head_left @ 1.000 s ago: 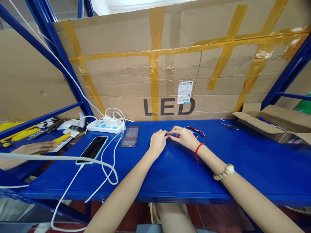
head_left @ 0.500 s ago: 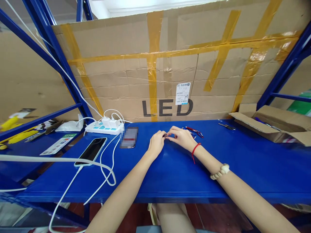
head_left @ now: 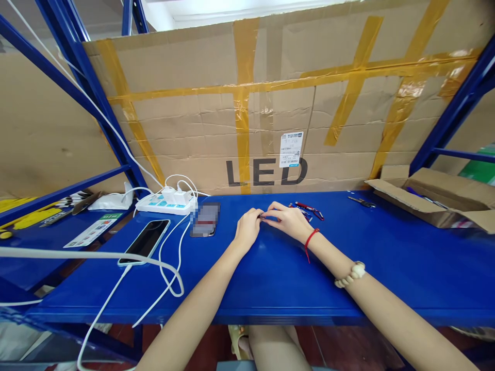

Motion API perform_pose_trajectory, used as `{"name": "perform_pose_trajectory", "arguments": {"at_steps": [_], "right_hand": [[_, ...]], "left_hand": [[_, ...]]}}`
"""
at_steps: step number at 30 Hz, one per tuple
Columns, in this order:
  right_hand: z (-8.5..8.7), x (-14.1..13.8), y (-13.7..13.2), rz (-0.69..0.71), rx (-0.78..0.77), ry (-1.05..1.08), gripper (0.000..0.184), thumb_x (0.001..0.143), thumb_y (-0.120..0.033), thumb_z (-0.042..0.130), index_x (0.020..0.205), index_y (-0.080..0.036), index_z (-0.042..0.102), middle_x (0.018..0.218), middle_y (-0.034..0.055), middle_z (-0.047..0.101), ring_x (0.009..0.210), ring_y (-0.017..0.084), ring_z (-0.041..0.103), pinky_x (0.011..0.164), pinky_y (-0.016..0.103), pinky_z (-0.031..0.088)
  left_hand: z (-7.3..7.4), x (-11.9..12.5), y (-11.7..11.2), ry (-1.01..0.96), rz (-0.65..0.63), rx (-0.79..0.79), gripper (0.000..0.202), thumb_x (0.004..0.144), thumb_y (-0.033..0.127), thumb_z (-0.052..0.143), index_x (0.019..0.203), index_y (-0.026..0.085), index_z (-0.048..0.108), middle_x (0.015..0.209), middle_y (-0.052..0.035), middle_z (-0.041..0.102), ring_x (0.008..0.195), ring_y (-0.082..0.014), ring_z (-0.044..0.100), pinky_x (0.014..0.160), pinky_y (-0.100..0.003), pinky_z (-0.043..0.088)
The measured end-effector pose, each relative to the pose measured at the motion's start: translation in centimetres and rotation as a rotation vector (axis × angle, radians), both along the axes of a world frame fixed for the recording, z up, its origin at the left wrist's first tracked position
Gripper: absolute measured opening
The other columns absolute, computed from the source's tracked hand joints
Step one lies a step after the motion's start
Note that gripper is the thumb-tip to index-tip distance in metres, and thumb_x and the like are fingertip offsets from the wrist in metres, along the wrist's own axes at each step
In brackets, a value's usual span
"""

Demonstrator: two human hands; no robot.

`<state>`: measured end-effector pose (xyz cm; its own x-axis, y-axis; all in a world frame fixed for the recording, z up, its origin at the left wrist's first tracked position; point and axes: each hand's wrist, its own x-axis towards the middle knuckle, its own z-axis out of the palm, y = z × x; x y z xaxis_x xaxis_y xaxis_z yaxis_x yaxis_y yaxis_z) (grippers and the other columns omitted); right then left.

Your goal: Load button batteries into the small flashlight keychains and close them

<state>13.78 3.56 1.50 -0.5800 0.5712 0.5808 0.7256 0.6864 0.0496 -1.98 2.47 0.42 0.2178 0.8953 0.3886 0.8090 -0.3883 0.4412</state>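
Note:
My left hand rests over the blue table, its fingers closed on a small dark piece too tiny to name. Coming from the right, my right hand meets it at that piece, thumb and index finger pinched at its edge. Most of the piece is hidden by the fingertips. Just behind my right hand lie a red carabiner-like item and several small red and blue bits, partly covered by the hand.
A pair of scissors or pliers lies right of centre, near an open cardboard box. On the left are a phone, a second phone, a white power strip and loose white cables. Taped cardboard stands behind.
Both hands stay in nearly the same place at the small piece. The right hand's fingers have shifted slightly, spreading a little more around it.

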Motion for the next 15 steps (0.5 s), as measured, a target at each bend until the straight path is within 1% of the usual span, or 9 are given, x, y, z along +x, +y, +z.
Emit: {"name": "perform_pose_trajectory", "arguments": {"at_steps": [6, 11, 15], "right_hand": [[0.12, 0.28, 0.04, 0.002, 0.062, -0.114, 0.028, 0.090, -0.034, 0.039, 0.098, -0.026, 0.065, 0.097, 0.0019, 0.060, 0.056, 0.006, 0.053, 0.044, 0.020, 0.029], [0.46, 0.18, -0.19, -0.012, 0.110, -0.164, 0.026, 0.091, -0.029, 0.038, 0.095, -0.025, 0.064, 0.099, 0.0026, 0.060, 0.063, 0.008, 0.055, 0.047, 0.021, 0.029], [0.59, -0.02, -0.30, -0.029, 0.134, -0.170, 0.025, 0.091, -0.031, 0.039, 0.092, -0.024, 0.064, 0.099, 0.0029, 0.060, 0.067, 0.009, 0.056, 0.050, 0.021, 0.029]], "left_hand": [[0.51, 0.18, -0.49, 0.071, 0.018, -0.002, 0.022, 0.085, 0.014, 0.043, 0.096, 0.023, 0.060, 0.094, -0.0020, 0.061, 0.088, -0.0150, 0.057, 0.074, -0.024, 0.044], [0.74, 0.25, -0.68, 0.133, 0.031, -0.009, 0.020, 0.086, 0.016, 0.043, 0.094, 0.022, 0.060, 0.092, -0.0025, 0.061, 0.088, -0.0154, 0.057, 0.074, -0.024, 0.043], [0.71, 0.31, -0.63, 0.157, 0.039, -0.005, 0.020, 0.085, 0.016, 0.043, 0.094, 0.022, 0.059, 0.092, -0.0027, 0.061, 0.087, -0.0157, 0.057, 0.074, -0.024, 0.043]]}}
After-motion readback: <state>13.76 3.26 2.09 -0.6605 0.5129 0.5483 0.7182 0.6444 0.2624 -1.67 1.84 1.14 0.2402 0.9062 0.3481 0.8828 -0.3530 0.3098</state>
